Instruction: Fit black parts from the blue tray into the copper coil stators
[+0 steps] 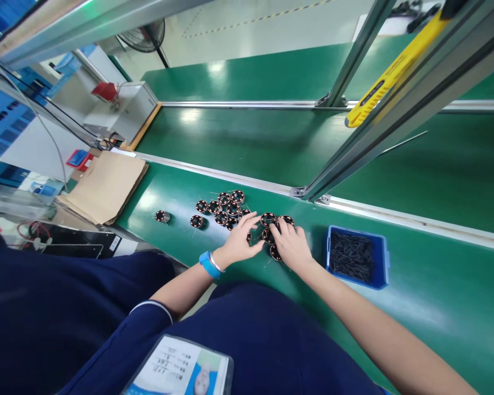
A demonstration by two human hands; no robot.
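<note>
Several small round motor stators with copper windings and thin wire leads stand on the green worktop. One group of stators [233,209] lies by the fingers of my left hand [239,241], whose thumb and fingers are apart with nothing between them. Its fingers partly cover the nearest stators. My right hand [291,244] reaches over a second, smaller group, its fingers spread and touching a stator [268,236]; the hand hides part of that group. Apart from the others, at the left, are one stator [196,221] and another lying tilted [162,216].
A blue bin [385,263] of thin black pieces stands right of my right hand. A metal post [354,137] with a yellow cutter knife [379,90] rises beyond it. Flat cardboard [105,184] lies at the left. A person in dark blue [66,296] is close on my left.
</note>
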